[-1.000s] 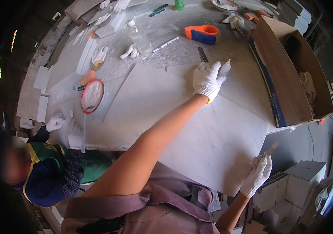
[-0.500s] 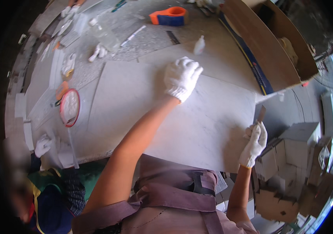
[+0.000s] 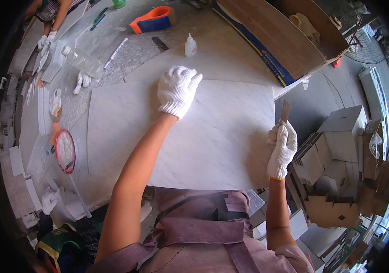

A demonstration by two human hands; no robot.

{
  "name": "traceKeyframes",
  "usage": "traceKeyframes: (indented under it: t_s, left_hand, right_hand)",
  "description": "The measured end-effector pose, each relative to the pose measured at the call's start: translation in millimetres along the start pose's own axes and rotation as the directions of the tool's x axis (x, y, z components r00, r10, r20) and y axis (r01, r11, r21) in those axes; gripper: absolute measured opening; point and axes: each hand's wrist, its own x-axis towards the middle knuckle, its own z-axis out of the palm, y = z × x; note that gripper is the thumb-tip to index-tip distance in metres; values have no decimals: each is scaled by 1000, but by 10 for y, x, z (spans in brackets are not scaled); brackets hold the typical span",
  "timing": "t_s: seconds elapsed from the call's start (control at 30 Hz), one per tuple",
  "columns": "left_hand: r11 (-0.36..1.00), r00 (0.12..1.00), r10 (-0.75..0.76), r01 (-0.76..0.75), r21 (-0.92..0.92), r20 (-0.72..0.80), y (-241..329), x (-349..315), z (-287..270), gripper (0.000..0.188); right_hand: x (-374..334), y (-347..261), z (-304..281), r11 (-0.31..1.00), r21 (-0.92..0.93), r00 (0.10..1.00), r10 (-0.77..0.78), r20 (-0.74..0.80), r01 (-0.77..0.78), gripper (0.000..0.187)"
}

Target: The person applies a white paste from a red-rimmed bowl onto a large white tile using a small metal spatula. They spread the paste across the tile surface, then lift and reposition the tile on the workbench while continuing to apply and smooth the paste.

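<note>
A white marble-look slab (image 3: 212,136) with faint grey veins lies flat in front of me. My left hand (image 3: 176,91), in a white knit glove, is closed and rests on it near its far edge. Its curled fingers hide anything they may hold. At the slab's right edge my right hand (image 3: 282,148), gloved too, grips a thin, flat, brownish-grey scraper-like blade (image 3: 286,111) that points up and away from me. Beyond the slab's far edge, a small white squeeze bottle (image 3: 190,45) stands upright on another pale slab (image 3: 165,61).
An orange-and-blue tape dispenser (image 3: 152,20), a clear bottle (image 3: 83,61) and a marker (image 3: 116,53) lie at the back. A long cardboard box (image 3: 267,36) occupies the far right, with stacked cartons (image 3: 340,132) below. A red-rimmed round container (image 3: 65,151) and co-workers' gloved hands (image 3: 49,200) are left.
The view has shifted and turned, so the slab looks straighter and the things sit further left. Both hands keep roughly their places on the slab, and the blade stays in my right hand.
</note>
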Motion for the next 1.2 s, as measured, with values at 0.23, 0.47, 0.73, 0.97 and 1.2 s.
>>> traceKeyframes:
  t_s: [0.23,0.47,0.73,0.97,1.2]
  left_hand:
    - [964,959,263,-265,2,109,121,56,4,21]
    - [894,887,447,-444,-50,111,655,134,321,49]
    - [867,822,493,-437,-239,285,1275,421,911,72]
    - [841,788,532,-451,-299,309,1386,548,995,67]
    - [802,775,576,-475,-361,261,1370,572,985,56]
  right_hand:
    - [-18,-73,27,999,42,1000,27,2,-27,38]
    - [16,-172,-74,979,189,991,56,124,-79,38]
    - [75,-169,-107,975,165,982,127,139,-149,47]
    - [98,-174,-117,980,75,977,173,127,-183,53]
    - [75,-113,-104,975,110,981,189,43,-192,53]
